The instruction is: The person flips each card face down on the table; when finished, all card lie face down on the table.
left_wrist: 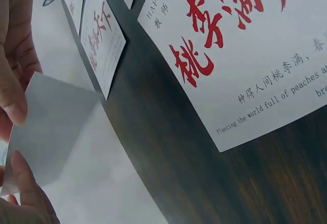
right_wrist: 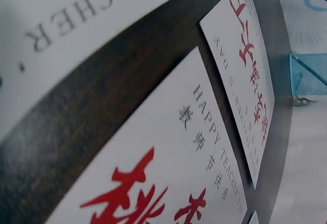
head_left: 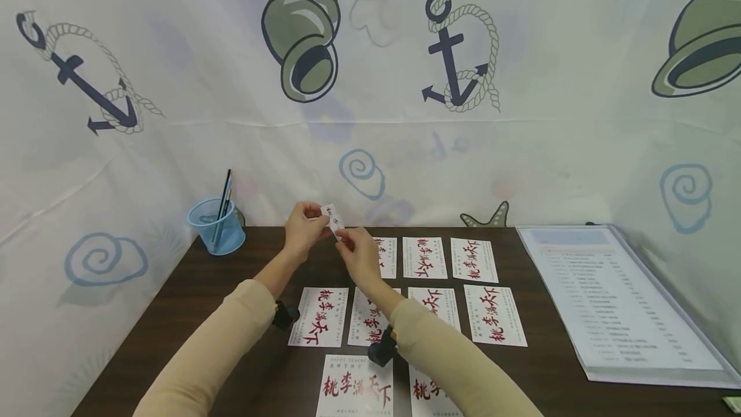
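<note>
Dark tabletop: near twelve o'clock, left hand and right hand pinch a card, apparently positioning it. Placement would need steady lowering.

You had bare worktop down the left; the blue cup blocked its far corner, cards crowded the middle, and a printed sheet bounded the right.
</note>
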`<move>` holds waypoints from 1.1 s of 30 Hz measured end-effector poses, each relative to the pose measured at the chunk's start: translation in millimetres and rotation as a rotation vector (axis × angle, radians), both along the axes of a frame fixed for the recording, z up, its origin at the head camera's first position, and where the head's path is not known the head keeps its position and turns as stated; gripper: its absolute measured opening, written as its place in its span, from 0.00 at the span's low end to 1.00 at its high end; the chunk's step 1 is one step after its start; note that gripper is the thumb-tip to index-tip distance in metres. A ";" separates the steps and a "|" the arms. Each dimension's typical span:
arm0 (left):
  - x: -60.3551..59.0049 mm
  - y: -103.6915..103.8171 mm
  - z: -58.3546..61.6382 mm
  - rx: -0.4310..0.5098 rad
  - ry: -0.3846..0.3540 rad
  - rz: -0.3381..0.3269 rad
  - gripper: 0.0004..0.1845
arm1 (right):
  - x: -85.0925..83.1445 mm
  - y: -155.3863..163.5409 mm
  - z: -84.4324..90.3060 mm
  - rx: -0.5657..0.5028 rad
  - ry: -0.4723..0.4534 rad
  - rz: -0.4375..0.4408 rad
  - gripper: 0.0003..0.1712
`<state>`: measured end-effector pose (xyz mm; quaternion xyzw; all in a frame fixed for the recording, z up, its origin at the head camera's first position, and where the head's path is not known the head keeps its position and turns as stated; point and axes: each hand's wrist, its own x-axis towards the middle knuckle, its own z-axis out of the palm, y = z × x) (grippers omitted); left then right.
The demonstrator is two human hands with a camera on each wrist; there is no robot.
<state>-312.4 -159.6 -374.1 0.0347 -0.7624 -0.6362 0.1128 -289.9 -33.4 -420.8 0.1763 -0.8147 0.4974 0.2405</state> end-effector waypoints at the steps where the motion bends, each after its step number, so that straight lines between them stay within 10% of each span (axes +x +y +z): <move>1: -0.6 0.8 -0.3 0.002 0.012 -0.011 0.18 | -0.9 0.9 0.0 -0.008 0.014 -0.011 0.09; 12: 2.3 -10.1 -19.7 -0.183 0.064 0.117 0.24 | -12.5 10.2 0.6 -0.319 -0.154 -0.117 0.08; 20: 9.3 -16.4 -31.9 -0.209 -0.038 0.106 0.26 | -14.5 8.6 1.9 -0.478 -0.305 -0.111 0.09; 33: 8.9 -34.9 -40.5 -0.329 -0.153 0.095 0.23 | -15.2 2.8 -7.1 -0.327 -0.476 -0.029 0.22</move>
